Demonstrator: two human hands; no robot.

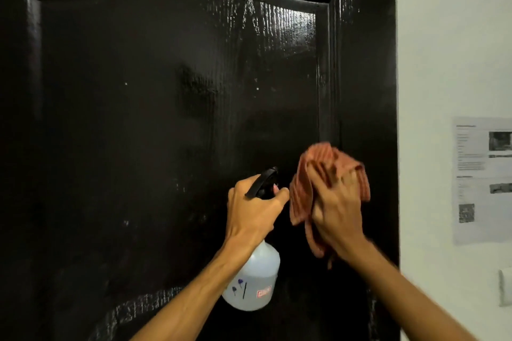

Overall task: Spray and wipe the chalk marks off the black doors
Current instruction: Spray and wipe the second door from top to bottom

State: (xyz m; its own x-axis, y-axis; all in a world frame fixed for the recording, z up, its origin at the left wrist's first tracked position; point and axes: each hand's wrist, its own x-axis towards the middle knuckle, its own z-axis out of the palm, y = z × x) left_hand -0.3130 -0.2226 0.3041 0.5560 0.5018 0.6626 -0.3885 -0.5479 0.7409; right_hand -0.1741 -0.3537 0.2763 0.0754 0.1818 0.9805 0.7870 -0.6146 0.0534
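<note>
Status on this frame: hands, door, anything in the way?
Left hand grips spray bottle, nozzle toward black door. Right hand holds orange cloth at the panel's lower right. Upper panel glistens wet; few pale specks mid-panel. Nothing in the way.

We see a lean left forearm (194, 293) and right forearm (401, 293), both bare to the frame's edge. Tendons ridge the back of the left grip (255, 210); the right grip (336, 210) is motion-blurred (its outline smeared).
</note>
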